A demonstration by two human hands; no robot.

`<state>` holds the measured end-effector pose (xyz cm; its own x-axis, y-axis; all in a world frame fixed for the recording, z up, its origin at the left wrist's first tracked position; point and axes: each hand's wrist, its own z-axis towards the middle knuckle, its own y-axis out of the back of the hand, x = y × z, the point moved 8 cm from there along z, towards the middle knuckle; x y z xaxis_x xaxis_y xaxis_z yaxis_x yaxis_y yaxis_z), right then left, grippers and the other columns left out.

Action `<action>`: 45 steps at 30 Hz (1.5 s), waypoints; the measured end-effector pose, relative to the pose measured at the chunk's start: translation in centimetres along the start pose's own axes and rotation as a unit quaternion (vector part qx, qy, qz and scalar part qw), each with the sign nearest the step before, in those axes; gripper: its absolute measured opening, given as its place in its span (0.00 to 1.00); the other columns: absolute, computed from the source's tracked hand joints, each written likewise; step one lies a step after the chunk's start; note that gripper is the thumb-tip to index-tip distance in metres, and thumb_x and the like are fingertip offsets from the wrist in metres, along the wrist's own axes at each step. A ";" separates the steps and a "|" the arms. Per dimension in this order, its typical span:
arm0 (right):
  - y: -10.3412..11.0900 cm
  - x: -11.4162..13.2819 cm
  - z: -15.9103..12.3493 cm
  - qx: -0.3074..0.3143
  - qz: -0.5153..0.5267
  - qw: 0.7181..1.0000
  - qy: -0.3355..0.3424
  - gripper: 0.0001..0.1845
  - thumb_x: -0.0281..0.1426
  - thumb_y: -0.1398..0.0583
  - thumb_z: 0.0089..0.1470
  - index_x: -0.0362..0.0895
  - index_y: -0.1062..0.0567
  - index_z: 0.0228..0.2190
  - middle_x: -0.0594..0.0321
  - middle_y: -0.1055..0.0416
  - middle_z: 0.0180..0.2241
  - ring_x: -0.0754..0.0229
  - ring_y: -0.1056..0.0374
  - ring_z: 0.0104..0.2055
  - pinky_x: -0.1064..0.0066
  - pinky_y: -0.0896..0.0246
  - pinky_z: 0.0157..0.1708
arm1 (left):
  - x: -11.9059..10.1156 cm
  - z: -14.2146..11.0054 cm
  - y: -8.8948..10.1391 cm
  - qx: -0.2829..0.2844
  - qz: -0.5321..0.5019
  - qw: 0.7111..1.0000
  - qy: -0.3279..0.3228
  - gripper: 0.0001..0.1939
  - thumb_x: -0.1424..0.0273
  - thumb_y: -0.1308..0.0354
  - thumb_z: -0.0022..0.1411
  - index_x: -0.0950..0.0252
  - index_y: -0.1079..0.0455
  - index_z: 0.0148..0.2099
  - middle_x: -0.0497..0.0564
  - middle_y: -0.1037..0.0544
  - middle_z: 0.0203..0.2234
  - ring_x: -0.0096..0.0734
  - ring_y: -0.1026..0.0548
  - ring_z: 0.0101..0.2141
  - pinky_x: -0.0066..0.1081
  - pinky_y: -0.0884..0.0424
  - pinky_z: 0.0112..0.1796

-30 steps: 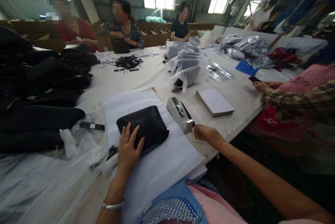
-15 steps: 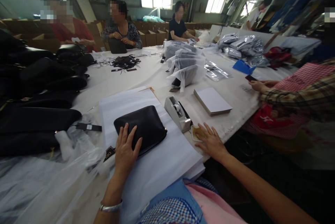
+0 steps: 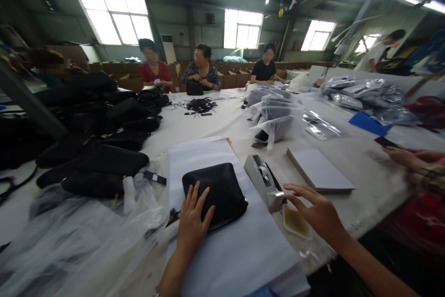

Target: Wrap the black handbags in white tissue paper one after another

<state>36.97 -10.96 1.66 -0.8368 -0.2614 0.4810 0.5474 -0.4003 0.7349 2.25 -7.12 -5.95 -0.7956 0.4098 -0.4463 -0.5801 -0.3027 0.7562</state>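
A black zipped pouch [image 3: 222,190] lies flat on a stack of white paper sheets [image 3: 250,260]. My left hand [image 3: 194,220] rests on the pouch's near left part, fingers spread and flat. A black tag [image 3: 173,217] pokes out beside that wrist. Right of the paper stands a grey tape dispenser [image 3: 264,181]. My right hand [image 3: 318,211] hovers by its front end, fingers stretched out and slightly bent, with nothing visible in them. Partly under this hand sits a small white dish with a yellowish pad [image 3: 295,221].
Black bags [image 3: 104,167] pile up on the left, with clear plastic film [image 3: 86,236] before them. Ahead are tissue-wrapped items [image 3: 274,111] and black tags [image 3: 200,106]. A stack of white cards [image 3: 320,169] lies right. Co-workers sit across the table; another person's hands hold a phone [image 3: 385,142].
My right hand has lifted from the yellowish pad and moved forward to the tape dispenser's front end. My left hand stays on the pouch. The view has tilted up and turned left.
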 end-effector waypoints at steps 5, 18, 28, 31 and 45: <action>-6.5 5.5 10.2 0.086 0.052 0.991 0.085 0.12 0.42 0.39 0.58 0.48 0.23 0.32 0.62 0.22 0.35 0.58 0.27 0.35 0.69 0.33 0.38 | 0.0 -0.1 0.0 0.000 0.007 1.000 0.008 0.28 0.66 0.47 0.68 0.53 0.44 0.67 0.52 0.47 0.69 0.49 0.51 0.67 0.55 0.41 0.60; -29.5 0.8 23.1 0.213 -0.184 0.959 0.035 0.23 0.40 0.45 0.62 0.40 0.28 0.53 0.44 0.45 0.65 0.42 0.52 0.67 0.47 0.54 0.61 | 0.7 -0.4 -0.8 -0.005 0.047 0.999 0.018 0.31 0.68 0.48 0.66 0.52 0.48 0.69 0.52 0.47 0.68 0.51 0.48 0.66 0.55 0.35 0.57; -30.4 1.2 23.6 0.172 -0.158 0.971 0.056 0.12 0.35 0.42 0.60 0.47 0.20 0.41 0.58 0.32 0.58 0.51 0.45 0.64 0.56 0.54 0.62 | 1.3 -0.5 -1.5 -0.032 0.052 0.998 0.008 0.32 0.68 0.47 0.64 0.51 0.48 0.69 0.53 0.44 0.67 0.53 0.45 0.65 0.55 0.33 0.55; -29.6 1.2 24.1 0.152 -0.133 0.979 0.039 0.10 0.35 0.41 0.60 0.50 0.20 0.40 0.62 0.28 0.55 0.55 0.37 0.59 0.62 0.46 0.59 | 1.1 -0.5 -1.3 -0.027 0.051 0.998 0.006 0.33 0.68 0.47 0.65 0.51 0.49 0.69 0.53 0.44 0.67 0.52 0.46 0.66 0.55 0.33 0.55; -27.8 -0.2 24.9 0.075 -0.016 0.995 -0.059 0.05 0.31 0.38 0.54 0.49 0.21 0.30 0.63 0.23 0.46 0.56 0.27 0.46 0.65 0.33 0.45 | 1.3 -0.6 -1.6 -0.045 0.067 0.997 -0.012 0.31 0.68 0.47 0.64 0.52 0.45 0.68 0.52 0.44 0.67 0.51 0.45 0.65 0.52 0.32 0.55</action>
<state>21.94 22.07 -6.97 -0.8533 -0.1423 0.5016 0.5211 -0.2686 0.8101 2.06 -6.59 -7.98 -0.8631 0.3806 -0.3320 -0.4832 -0.4312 0.7620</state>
